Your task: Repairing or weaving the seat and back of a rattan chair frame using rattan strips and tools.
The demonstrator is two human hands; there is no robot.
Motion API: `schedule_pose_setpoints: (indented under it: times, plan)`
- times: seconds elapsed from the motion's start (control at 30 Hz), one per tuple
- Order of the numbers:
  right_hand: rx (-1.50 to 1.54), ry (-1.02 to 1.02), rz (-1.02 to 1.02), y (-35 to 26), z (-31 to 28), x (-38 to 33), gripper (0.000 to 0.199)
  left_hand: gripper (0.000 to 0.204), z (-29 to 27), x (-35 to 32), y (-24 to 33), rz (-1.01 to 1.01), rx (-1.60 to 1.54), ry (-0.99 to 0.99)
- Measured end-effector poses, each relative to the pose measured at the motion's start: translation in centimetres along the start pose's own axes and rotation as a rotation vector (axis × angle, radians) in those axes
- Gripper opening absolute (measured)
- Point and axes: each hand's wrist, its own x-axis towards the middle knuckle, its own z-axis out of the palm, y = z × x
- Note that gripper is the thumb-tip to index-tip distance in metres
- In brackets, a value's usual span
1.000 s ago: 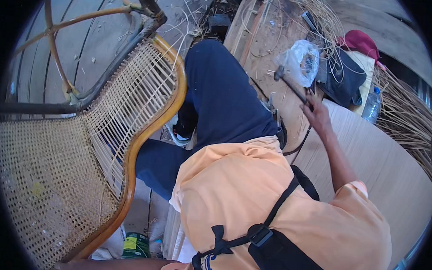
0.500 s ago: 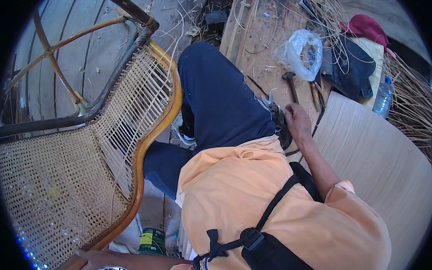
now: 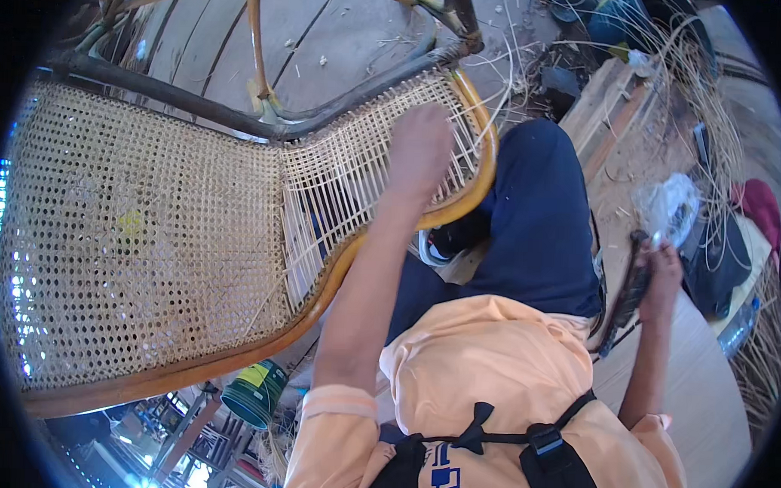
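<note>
We judge the step in hand to be work on the loosely woven end of a cane panel [image 3: 150,236], which lies under our left hand [image 3: 421,155] and spreads far to its left. That hand is blurred; its fingers look curled, but we cannot tell whether they grip a strand or only rest there. Well apart from it, our right hand [image 3: 662,275] is at a long dark object [image 3: 625,299], and we cannot tell whether it is closed on it. The next move, we think, calls for steady hold of the weave and care with the thin strands.

Left of our left hand the cane is a tight, flat mesh of small holes. Just below that hand, open pale strands [image 3: 322,220] leave wide gaps. A smooth, honey-coloured rim [image 3: 490,153] curves past the hand's right side, while dark, rounded poles [image 3: 189,104] edge the far side of the mesh. Beyond our right hand sits a thin, crinkled clear bag [image 3: 676,198]; to its right lie dry, fibrous strips [image 3: 765,343].
</note>
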Motion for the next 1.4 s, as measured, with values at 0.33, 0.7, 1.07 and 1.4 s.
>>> schedule_pose_setpoints:
  times: [0.33,0.7,1.07,1.4]
  plan:
    - [-0.580,-0.754,-0.183,-11.9,20.3,-0.5,0.037,0.021,11.8,5.1,0.8,-0.007,0.166,-0.406]
    - [-1.081,-1.304,-0.610,-9.8,37.9,2.4,0.037,0.035,18.4,5.4,0.0,0.094,-0.232,0.030]
    - [-1.175,-1.887,-0.395,-9.9,45.3,0.9,0.029,0.021,18.5,6.7,2.1,-0.251,0.120,-0.164]
    - [-0.830,-1.716,-0.702,-6.4,44.4,3.2,0.026,0.020,20.4,8.6,3.2,-0.310,-0.010,-0.281]
